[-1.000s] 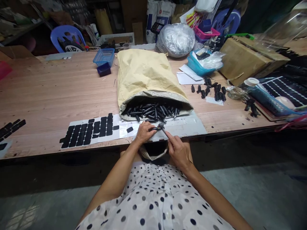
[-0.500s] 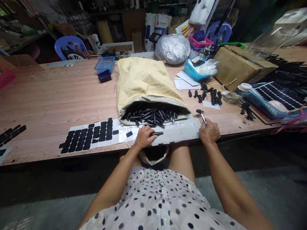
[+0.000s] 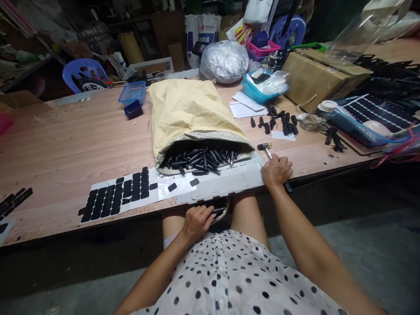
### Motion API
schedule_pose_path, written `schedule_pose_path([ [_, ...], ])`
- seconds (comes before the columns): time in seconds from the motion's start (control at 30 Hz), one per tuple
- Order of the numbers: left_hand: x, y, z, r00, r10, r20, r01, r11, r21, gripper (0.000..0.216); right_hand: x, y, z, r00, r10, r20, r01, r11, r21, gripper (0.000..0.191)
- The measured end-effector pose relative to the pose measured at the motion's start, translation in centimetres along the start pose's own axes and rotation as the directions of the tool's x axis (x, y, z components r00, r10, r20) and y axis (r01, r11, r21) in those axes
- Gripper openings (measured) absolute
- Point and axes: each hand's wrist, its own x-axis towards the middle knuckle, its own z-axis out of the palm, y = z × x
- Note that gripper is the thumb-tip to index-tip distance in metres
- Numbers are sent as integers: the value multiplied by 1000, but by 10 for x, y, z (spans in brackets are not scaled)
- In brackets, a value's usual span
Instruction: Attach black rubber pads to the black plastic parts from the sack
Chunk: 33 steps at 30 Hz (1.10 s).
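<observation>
Below the front edge of the table, my left hand (image 3: 197, 222) is closed on a slim black tube-shaped part (image 3: 219, 211), over an open bag mouth (image 3: 225, 217) near my lap. My right hand (image 3: 276, 171) grips the handle of a small hammer (image 3: 265, 147) at the table edge; the hammer head rests to the hand's upper left. Between the hands lies a grey-white board (image 3: 226, 183). Behind it a cream paper sack (image 3: 193, 103) lies on its side, its mouth towards me, full of similar black parts (image 3: 200, 159).
Left of the sack is a white sheet (image 3: 131, 204) with black rounded pads (image 3: 106, 201). Short black fittings (image 3: 288, 127) lie at the right near a carton (image 3: 318, 81) and a turquoise basket (image 3: 262, 94). Blue baskets (image 3: 132, 93) stand behind the sack's left side.
My left hand has moved from the board down below the table edge with the black part. A second loose black pad shows on the board. My right hand still holds the hammer.
</observation>
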Motion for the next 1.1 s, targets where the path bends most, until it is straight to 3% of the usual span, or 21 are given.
schedule_pose_path([
  [0.1, -12, 14, 8, 992, -128, 12, 128, 991, 47, 28, 0, -1, -1, 1000, 1, 0, -1, 1000, 5, 34],
  [0.17, -6, 17, 3, 994, -107, 11, 107, 994, 10, 28, -1, -1, -2, 1000, 0, 15, 0, 1000, 8, 35],
  [0.23, 10, 10, -10, 994, -94, -60, 94, 995, -18, 26, -1, -2, -3, 999, 0, 34, -1, 1000, 8, 36],
  [0.37, 61, -28, -37, 939, -272, -209, 279, 960, 5, 22, 0, -4, -4, 999, 9, 45, -10, 1000, 10, 37],
  [0.43, 84, -50, -44, 913, -373, -163, 381, 924, 17, 21, -1, -5, -4, 999, 8, 42, -9, 1000, 13, 37],
  [0.53, 103, -72, -43, 906, -422, -29, 423, 904, 57, 19, -1, -7, -3, 999, -1, 34, 0, 1000, 16, 36],
  [0.67, 101, -77, -36, 906, -418, 71, 410, 906, 105, 14, -1, -7, -1, 1000, -5, 27, 4, 1000, 10, 34],
  [0.83, 88, -62, -30, 925, -360, 118, 358, 933, 42, 13, -1, -7, -1, 1000, -6, 31, 5, 1000, 9, 33],
  [0.93, 82, -54, -26, 945, -310, 105, 316, 948, -40, 14, -1, -8, -1, 999, 0, 38, 0, 1000, 15, 34],
  [1.1, 79, -54, -19, 931, -365, 16, 362, 915, -178, 19, -1, -6, -2, 999, 2, 38, -3, 1000, 31, 35],
])
